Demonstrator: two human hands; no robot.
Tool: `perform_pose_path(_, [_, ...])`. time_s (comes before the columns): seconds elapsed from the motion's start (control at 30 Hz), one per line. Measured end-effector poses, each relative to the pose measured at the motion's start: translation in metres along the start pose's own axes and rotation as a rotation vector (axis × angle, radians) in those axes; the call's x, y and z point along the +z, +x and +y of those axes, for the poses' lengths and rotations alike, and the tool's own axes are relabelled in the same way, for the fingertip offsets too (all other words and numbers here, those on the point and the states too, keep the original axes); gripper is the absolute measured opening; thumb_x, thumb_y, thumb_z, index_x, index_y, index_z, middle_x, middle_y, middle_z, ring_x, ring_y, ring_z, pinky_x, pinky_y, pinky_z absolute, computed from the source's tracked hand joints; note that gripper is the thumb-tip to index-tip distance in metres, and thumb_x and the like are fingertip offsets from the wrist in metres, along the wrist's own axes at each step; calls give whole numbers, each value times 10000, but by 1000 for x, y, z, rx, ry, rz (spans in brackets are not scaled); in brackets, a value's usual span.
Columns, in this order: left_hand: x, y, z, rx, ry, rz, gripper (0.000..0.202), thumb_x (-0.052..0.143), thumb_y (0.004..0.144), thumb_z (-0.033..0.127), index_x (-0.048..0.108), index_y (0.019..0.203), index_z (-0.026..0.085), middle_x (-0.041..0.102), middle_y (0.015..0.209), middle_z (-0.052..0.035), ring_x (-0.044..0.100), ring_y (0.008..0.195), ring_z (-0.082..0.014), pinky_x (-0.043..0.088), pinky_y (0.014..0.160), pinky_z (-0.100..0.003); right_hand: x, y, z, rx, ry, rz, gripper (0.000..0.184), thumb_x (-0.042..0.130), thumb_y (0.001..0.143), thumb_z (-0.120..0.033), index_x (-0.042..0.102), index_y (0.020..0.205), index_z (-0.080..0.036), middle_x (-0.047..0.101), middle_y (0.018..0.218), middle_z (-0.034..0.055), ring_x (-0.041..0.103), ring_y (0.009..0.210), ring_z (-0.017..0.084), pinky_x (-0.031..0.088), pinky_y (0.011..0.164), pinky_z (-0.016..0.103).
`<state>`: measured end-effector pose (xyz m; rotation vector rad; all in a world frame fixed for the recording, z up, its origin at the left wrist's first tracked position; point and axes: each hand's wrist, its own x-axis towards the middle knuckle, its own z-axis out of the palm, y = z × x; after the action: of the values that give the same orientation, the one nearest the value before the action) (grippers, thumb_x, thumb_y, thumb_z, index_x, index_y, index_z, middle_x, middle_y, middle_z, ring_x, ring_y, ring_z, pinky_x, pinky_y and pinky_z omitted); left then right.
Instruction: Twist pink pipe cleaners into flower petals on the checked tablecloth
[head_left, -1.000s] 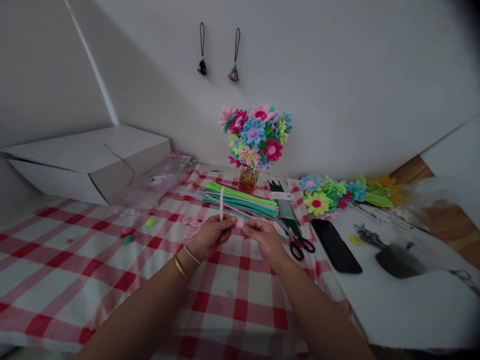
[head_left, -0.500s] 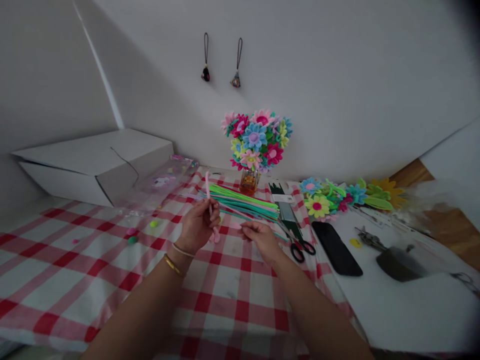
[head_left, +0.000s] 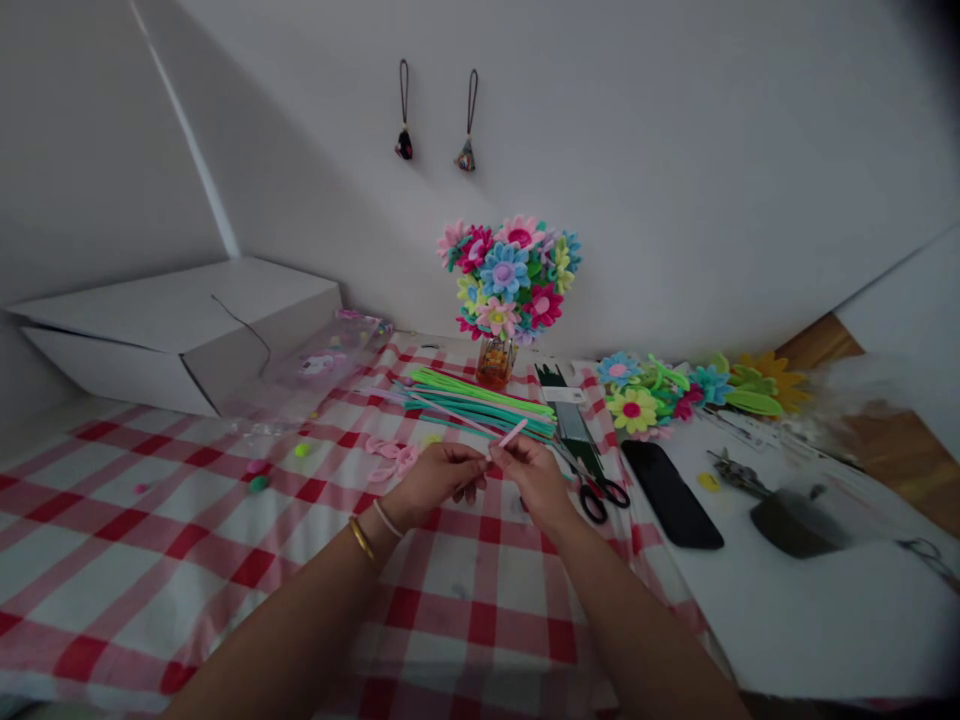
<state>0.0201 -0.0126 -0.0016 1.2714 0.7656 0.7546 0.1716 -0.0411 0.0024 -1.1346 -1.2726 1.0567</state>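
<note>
My left hand (head_left: 442, 472) and my right hand (head_left: 531, 478) meet over the checked cloth, fingers closed in pinches. A short pink pipe cleaner (head_left: 514, 432) slants up out of my right hand's pinch; its lower end runs to my left fingertips, where the fingers partly hide it. Left of my left hand lies a pink looped piece of bent pipe cleaner (head_left: 391, 457). Just beyond both hands is a bundle of green, teal and pale pipe cleaners (head_left: 480, 405). Black-handled scissors (head_left: 594, 500) rest to the right of my right hand.
A vase (head_left: 496, 362) of fuzzy flowers stands at the back. Dark green stems in a packet (head_left: 570, 420), a phone (head_left: 671, 495), keys (head_left: 739, 472) and more fuzzy flowers (head_left: 634, 410) lie to the right. A white box (head_left: 187, 325) and small pompoms (head_left: 259, 483) are left.
My left hand has moved right and met my right hand. The pink pipe cleaner, upright in my left hand before, now slants from the right pinch. The pink looped piece now shows clearly.
</note>
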Motion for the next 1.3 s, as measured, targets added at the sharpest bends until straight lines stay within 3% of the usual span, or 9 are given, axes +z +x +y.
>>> perform_pose_path(0.17, [-3, -2, 3, -74, -2, -37, 213, 613, 656, 295, 635, 721, 93, 639, 587, -53, 548, 451, -116, 417, 477, -237, -6, -1, -1, -35, -330, 11, 248, 540, 730, -405, 617, 704, -170, 587, 614, -12, 516, 581, 125, 406, 573, 251])
perform_pose_path(0.3, [-5, -2, 6, -83, 46, 80, 139, 582, 644, 230, 627, 627, 100, 605, 498, -38, 510, 409, -110, 397, 440, -228, -10, -2, -4, -381, -741, 86, 161, 524, 775, -290, 659, 797, -205, 625, 750, 30, 530, 755, 167, 399, 720, 303])
perform_pose_path(0.4, [-3, -2, 5, -54, 126, 81, 114, 550, 639, 183, 623, 588, 112, 570, 443, -18, 479, 383, -98, 376, 426, -217, -7, -5, -6, -613, -950, -33, 178, 505, 796, -198, 667, 860, -233, 629, 855, 52, 499, 861, 192, 366, 789, 343])
perform_pose_path(0.57, [-3, -2, 4, 4, 237, 53, 142, 536, 663, 203, 632, 596, 121, 555, 448, -8, 473, 395, -95, 349, 425, -212, -3, -7, -6, -623, -1102, -139, 172, 494, 801, -181, 656, 850, -207, 629, 813, 64, 490, 813, 201, 364, 764, 357])
perform_pose_path(0.7, [-6, -4, 9, 41, 128, 61, 161, 548, 690, 253, 618, 621, 126, 586, 535, -22, 509, 478, -103, 371, 491, -223, -4, -7, -8, -470, -903, -105, 156, 490, 782, -168, 642, 805, -192, 622, 795, 50, 524, 791, 175, 390, 746, 320])
perform_pose_path(0.83, [-8, -5, 11, -10, 33, 128, 133, 600, 672, 257, 599, 643, 127, 584, 571, -12, 503, 523, -89, 350, 515, -207, -5, -7, -12, -118, -547, -39, 98, 535, 710, -196, 630, 737, -190, 601, 659, 3, 540, 622, 134, 417, 605, 270])
perform_pose_path(0.97, [-4, -4, 5, -55, -135, -36, 180, 652, 653, 276, 612, 692, 104, 617, 659, -45, 549, 618, -113, 394, 610, -237, -5, -6, -9, 214, 19, -89, 121, 584, 672, -289, 591, 681, -168, 529, 500, -36, 490, 429, 91, 422, 474, 241])
perform_pose_path(1.1, [4, -4, 2, -81, -254, -113, 224, 660, 659, 311, 592, 716, 105, 618, 669, -45, 568, 624, -123, 426, 630, -259, -5, -5, -6, 320, 328, -115, 174, 656, 618, -277, 590, 709, -145, 582, 554, -7, 542, 476, 103, 489, 516, 265])
perform_pose_path(1.3, [3, -7, 2, -95, -301, -144, 225, 641, 683, 323, 568, 735, 116, 623, 688, -51, 584, 607, -138, 444, 585, -269, -4, -6, -6, 291, 298, -105, 189, 661, 631, -294, 591, 724, -144, 586, 542, -11, 536, 430, 93, 485, 463, 241])
